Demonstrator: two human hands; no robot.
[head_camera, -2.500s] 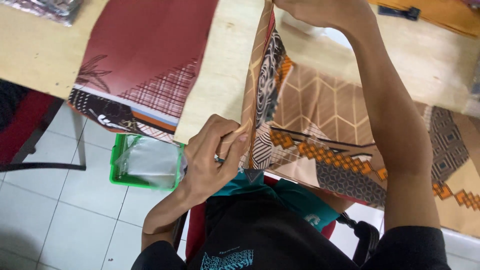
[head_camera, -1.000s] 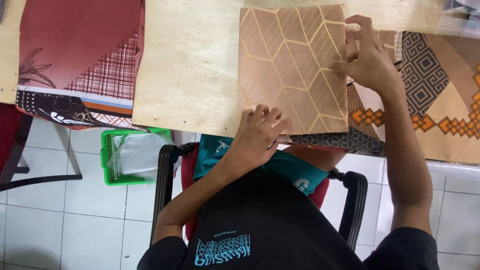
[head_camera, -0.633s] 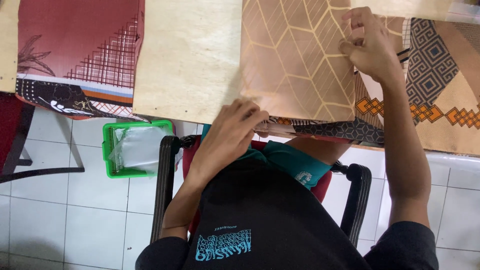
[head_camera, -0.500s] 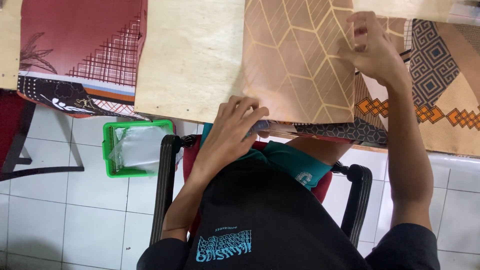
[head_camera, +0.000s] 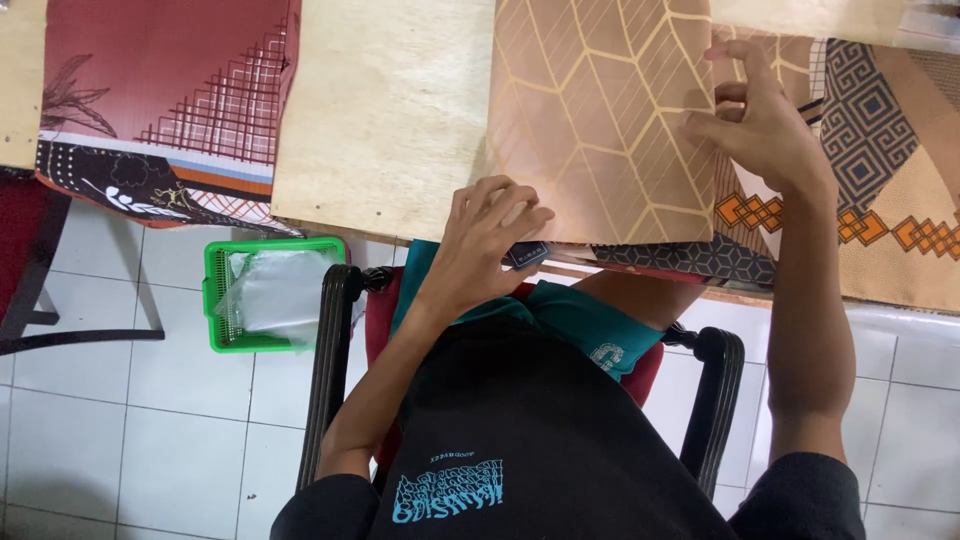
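A folded tan cloth with thin gold lines (head_camera: 600, 120) lies flat on a pale wooden table (head_camera: 385, 110). My left hand (head_camera: 485, 245) rests at the table's near edge, fingers spread by the cloth's lower left corner, next to a small dark tag (head_camera: 525, 255). My right hand (head_camera: 765, 125) hovers over the cloth's right edge with fingers curled and apart, holding nothing. Under the tan piece lies more patterned cloth (head_camera: 880, 140) with orange diamonds and dark key motifs.
A maroon cloth with a white grid and leaf print (head_camera: 160, 90) hangs off the table at left. A green plastic basket with clear bags (head_camera: 265, 295) stands on the white tiled floor. I sit on a red chair with black armrests (head_camera: 715, 390).
The upright patterned cloth has been laid down and folded flat. My right hand has let go of its right edge; my left hand slid to the near edge.
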